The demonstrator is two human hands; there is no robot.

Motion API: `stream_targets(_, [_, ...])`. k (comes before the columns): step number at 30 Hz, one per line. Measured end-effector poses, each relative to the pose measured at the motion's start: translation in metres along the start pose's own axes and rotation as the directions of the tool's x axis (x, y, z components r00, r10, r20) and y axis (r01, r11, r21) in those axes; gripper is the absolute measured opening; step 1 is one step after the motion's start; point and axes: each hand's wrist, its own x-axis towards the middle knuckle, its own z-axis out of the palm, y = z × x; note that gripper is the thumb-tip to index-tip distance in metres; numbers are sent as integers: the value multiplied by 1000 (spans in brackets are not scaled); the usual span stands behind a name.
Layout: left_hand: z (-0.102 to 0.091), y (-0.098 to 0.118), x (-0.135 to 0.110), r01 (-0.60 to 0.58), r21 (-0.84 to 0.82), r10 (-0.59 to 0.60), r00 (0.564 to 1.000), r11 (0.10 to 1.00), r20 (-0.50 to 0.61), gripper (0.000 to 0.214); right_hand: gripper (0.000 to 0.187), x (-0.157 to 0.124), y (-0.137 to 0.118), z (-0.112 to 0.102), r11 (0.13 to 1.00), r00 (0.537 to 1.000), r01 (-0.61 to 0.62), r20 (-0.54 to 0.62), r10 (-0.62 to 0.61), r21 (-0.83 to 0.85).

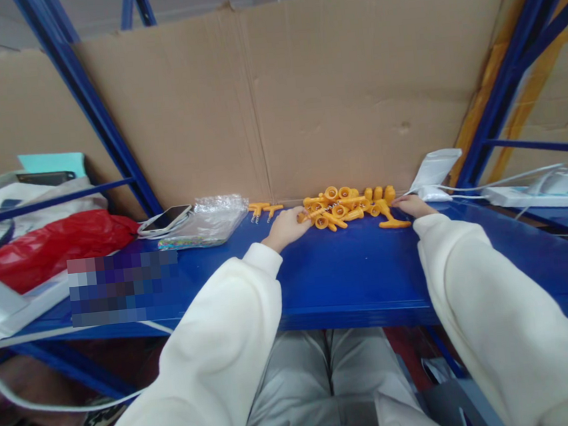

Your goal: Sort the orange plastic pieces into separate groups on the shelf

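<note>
My left hand (286, 229) is closed on an orange corkscrew (314, 214), whose metal spiral points right over a pile of orange pieces. Hollow orange sleeves (331, 193) and T-shaped handles are heaped in that pile. At its right end, my right hand (415, 206) reaches in with fingers stretched out beside the upright orange sleeves (389, 194); whether the fingertips touch them is hard to see. Just below those fingers lies an orange T-shaped piece (394, 223). Left of my left hand, two T-handled corkscrews (273, 208) with bare spirals rest near the cardboard.
A cardboard wall (343, 93) backs the blue shelf (341, 281). To the left are a plastic bag pack (209, 223), a phone (166, 217) with a white cable and a red bag (51, 245). A white pouch (434, 170) and a power strip (538, 195) are at right.
</note>
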Motion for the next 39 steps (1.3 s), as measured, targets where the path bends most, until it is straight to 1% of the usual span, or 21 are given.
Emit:
stream_targets(2, [0, -1, 0, -16, 8, 16, 1000, 1000, -12, 26, 23, -3, -2, -1, 997, 993, -79, 86, 79, -2])
stream_targets(3, [0, -2, 1, -24, 14, 24, 999, 1000, -21, 26, 22, -5, -3, -2, 996, 991, -93, 101, 93, -5])
stream_targets(6, [2, -5, 2, -45, 19, 46, 998, 999, -42, 29, 19, -12, -10, -7, 998, 997, -53, 50, 54, -31])
stream_targets(8, [3, -7, 4, -73, 2, 73, 995, 997, -65, 30, 20, -18, -21, -9, 999, 1000, -25, 6, 25, -40])
stream_targets(10, [5, -9, 5, -117, -29, 113, 989, 993, -97, 30, 23, -26, -37, -8, 1000, 1000, 21, -18, -22, -22])
stream_targets(11, [5, -10, 6, -138, -47, 132, 985, 989, -111, 31, 24, -31, -47, -5, 997, 998, 66, -26, -65, 27])
stream_targets(13, [7, -12, 7, -169, -82, 158, 979, 982, -126, 33, 22, -45, -70, 3, 970, 985, 165, 20, -172, 181])
stream_targets(14, [7, -12, 7, -181, -96, 168, 977, 979, -131, 34, 20, -54, -82, 8, 947, 970, 205, 74, -230, 248])
stream_targets(15, [8, -12, 8, -194, -109, 179, 974, 975, -136, 34, 20, -64, -92, 13, 923, 947, 248, 124, -295, 294])
stream_targets(16, [8, -12, 8, -209, -121, 191, 971, 970, -144, 35, 24, -74, -102, 18, 900, 912, 287, 194, -362, 328])
stream_targets(18, [9, -11, 8, -249, -140, 225, 960, 958, -165, 35, 39, -96, -118, 26, 862, 812, 331, 349, -468, 385])
stream_targets(19, [10, -11, 8, -271, -145, 245, 953, 952, -177, 35, 44, -107, -124, 28, 850, 748, 335, 433, -502, 407])
stream_targets(20, [10, -11, 8, -292, -148, 264, 946, 945, -186, 36, 47, -116, -128, 30, 836, 709, 331, 469, -527, 438])
stream_targets(21, [11, -12, 9, -313, -147, 283, 940, 938, -190, 38, 48, -124, -131, 31, 830, 683, 316, 497, -535, 459])
stream_targets(22, [12, -12, 9, -332, -145, 303, 934, 932, -189, 39, 48, -131, -133, 31, 835, 672, 278, 525, -523, 476])
stream_targets(26, [14, -12, 10, -399, -118, 376, 909, 909, -178, 42, 43, -142, -134, 29, 853, 648, 31, 639, -413, 520])
stream_targets(28, [13, -10, 9, -429, -81, 402, 887, 900, -225, 43, 39, -140, -133, 29, 832, 648, -69, 659, -383, 551])
stream_targets(31, [12, -4, 7, -445, -14, 418, 850, 895, -321, 41, 42, -135, -132, 31, 783, 693, -159, 633, -346, 602])
stream_targets(33, [11, 2, 4, -458, 15, 435, 833, 889, -342, 32, 46, -132, -131, 33, 752, 731, -193, 603, -319, 631])
stream_targets(36, [14, 10, 0, -518, 15, 502, 819, 855, -278, 13, 49, -129, -129, 34, 724, 764, -207, 571, -301, 658])
stream_targets(39, [19, 15, -2, -568, -54, 554, 816, 821, -166, 15, 48, -130, -128, 36, 715, 764, -230, 577, -288, 661])
